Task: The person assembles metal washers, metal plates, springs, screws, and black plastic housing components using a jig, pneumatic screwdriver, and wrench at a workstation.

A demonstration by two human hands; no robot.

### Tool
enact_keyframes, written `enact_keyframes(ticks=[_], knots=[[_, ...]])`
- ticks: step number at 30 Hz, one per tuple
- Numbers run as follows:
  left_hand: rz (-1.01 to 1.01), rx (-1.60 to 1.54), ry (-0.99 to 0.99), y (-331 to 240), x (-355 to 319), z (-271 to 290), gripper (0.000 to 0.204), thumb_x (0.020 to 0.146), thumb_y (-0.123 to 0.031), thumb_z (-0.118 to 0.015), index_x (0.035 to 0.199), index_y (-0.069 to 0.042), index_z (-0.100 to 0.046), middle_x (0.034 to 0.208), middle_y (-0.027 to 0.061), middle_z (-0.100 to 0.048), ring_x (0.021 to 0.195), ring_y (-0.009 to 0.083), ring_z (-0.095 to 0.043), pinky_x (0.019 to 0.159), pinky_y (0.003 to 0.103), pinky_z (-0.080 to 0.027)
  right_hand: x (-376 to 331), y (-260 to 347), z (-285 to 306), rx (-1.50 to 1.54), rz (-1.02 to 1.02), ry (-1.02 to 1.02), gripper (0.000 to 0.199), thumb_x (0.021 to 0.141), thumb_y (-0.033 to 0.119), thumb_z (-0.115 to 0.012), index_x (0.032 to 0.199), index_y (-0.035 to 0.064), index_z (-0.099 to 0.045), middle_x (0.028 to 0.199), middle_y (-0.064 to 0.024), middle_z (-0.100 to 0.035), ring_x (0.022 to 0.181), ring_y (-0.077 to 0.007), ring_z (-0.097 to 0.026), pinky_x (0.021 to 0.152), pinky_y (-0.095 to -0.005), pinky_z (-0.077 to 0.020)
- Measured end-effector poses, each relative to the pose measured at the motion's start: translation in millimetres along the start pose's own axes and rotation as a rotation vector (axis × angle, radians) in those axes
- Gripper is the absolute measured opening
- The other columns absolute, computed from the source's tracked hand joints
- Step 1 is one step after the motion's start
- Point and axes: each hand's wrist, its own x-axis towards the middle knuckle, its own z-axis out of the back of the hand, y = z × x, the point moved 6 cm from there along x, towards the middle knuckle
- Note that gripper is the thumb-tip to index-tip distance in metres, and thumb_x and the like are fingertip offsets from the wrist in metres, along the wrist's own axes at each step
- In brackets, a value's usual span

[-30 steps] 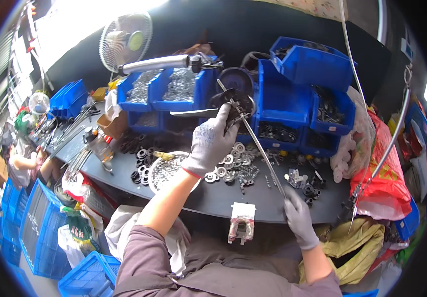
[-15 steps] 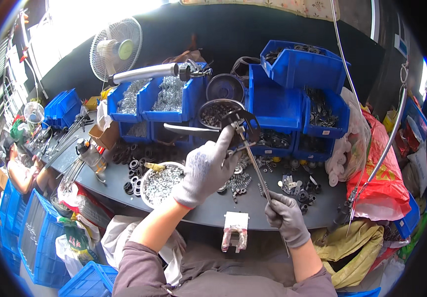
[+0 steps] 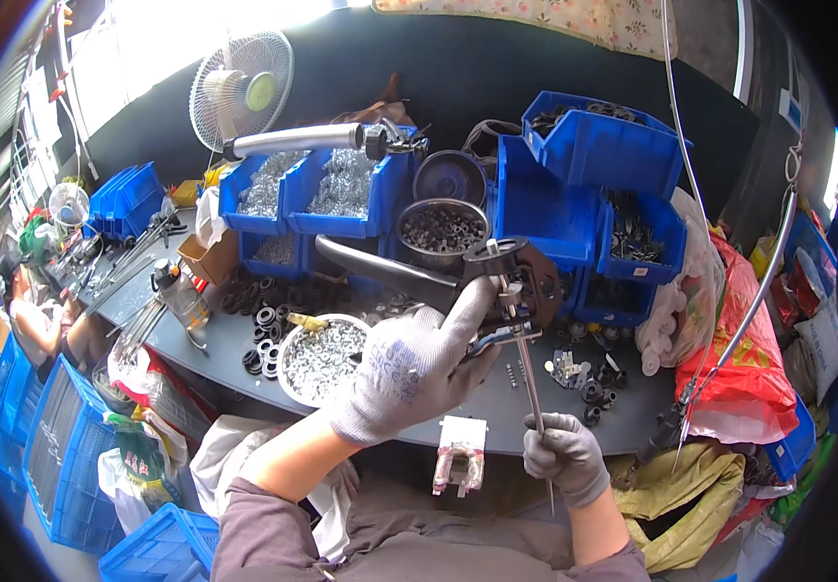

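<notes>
Grasping the rod (image 3: pixel 533 412), the right grip (image 3: pixel 566 454) is the nearest working point; the rod's thin tail projects below it. The rod slopes up through the assembly (image 3: pixel 498 258), which is held in the air over the worktop (image 3: pixel 220 354). The left grip (image 3: pixel 409 376) is closed on the assembly beside the rod, its index finger (image 3: pixel 475 301) extended against the head (image 3: pixel 535 269). The dark handle (image 3: pixel 380 270) projects leftward from the head, beyond the left grip.

Handling, by judgement: the rod is stiff, slim and smooth, and may slide in a loose hold; the head appears to be the heavy end. Support the assembly at the head; guide the rod by its bare lower length. The long handle may catch or twist the unit.

A white fixture (image 3: pixel 462 441) at the worktop's front edge, left of the right grip, limits low movement. Farther in, a white bowl (image 3: pixel 282 367) of small metal parts and black rings (image 3: pixel 265 335) lie to the left. A steel bowl (image 3: pixel 435 257) of parts sits behind the handle. Blue bins (image 3: pixel 331 226) form a rear barrier; a metal tube (image 3: pixel 297 141) crosses above the left-hand ones, with a fan (image 3: pixel 241 89) beyond.
</notes>
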Motion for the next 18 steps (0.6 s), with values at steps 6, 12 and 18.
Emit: enact_keyframes(ticks=[6,12,18], knots=[[0.137,-0.337,0.291,-15.4,-16.3,22.5,0.085,0.077,-0.023,-0.08,0.148,0.0,-0.038,0.103,0.0241,-0.068,0.096,0.0383,-0.068,0.08,0.043,-0.053,-7.5,8.4,1.4,-1.018,0.371,-0.36,0.022,0.096,0.014,-0.062,0.112,0.0,-0.068,0.081,-0.0059,-0.064,0.069,-0.0165,-0.058,0.061,-0.0267,-0.0435],[0.23,-0.505,1.022,-64.1,-123.9,4.3,0.057,0.099,-0.036,-0.057,0.15,-0.014,-0.045,0.132,0.0088,-0.062,0.118,0.0272,-0.06,0.104,0.034,-0.043,-31.2,-68.4,85.1,-2.039,-0.026,-0.622,0.015,0.093,0.022,-0.059,0.093,0.0085,-0.065,0.091,-0.0134,-0.068,0.091,-0.0338,-0.067,0.079,-0.0476,-0.0519],[0.353,-0.765,0.694,-81.7,-211.3,-76.4,0.044,0.094,-0.007,-0.061,0.136,0.004,-0.052,0.115,0.0223,-0.066,0.102,0.0319,-0.069,0.082,0.039,-0.055,-31.4,-234.3,196.1,-1.814,-0.499,-0.04,0.041,0.097,0.039,-0.046,0.101,0.0062,-0.07,0.104,-0.0193,-0.071,0.095,-0.0371,-0.07,0.085,-0.0483,-0.0551]])
